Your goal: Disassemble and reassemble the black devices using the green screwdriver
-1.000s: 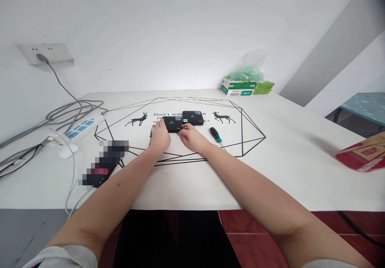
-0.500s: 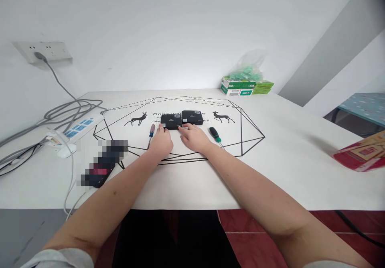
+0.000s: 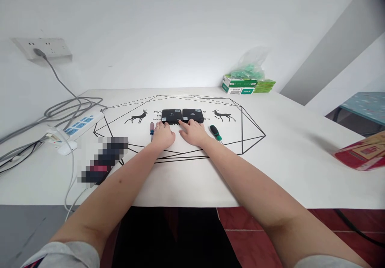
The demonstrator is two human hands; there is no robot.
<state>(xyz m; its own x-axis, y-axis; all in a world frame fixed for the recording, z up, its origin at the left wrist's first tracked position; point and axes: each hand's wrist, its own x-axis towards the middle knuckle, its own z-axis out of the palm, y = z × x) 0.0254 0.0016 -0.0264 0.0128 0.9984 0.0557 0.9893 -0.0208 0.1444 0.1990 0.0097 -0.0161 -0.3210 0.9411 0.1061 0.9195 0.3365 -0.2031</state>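
Two flat black square boxes with rounded corners lie side by side on the table mat: the left box [image 3: 171,116] and the right box [image 3: 193,115]. Each carries small pale stickers. My left hand [image 3: 163,135] lies at the front edge of the left box, fingers stretched toward it and nothing gripped. Fingers apart, my right hand [image 3: 194,132] rests at the front of the boxes, its index fingertip at the left box's near right corner. A screwdriver with a reddish clear and blue handle [image 3: 152,129] lies left of my left hand. To the right is a green-and-black screwdriver [image 3: 215,132].
A power strip [image 3: 82,124] with coiled grey cables sits at the left. Nearer lies a dark pixelated object [image 3: 105,161]. Green-and-white cartons [image 3: 240,84] under a plastic bag [image 3: 249,67] stand at the back right. A red package [image 3: 361,153] is at the right edge.
The left box has slid away from me and now sits level with the right one. My left hand moved forward with it; my right hand shifted only slightly.
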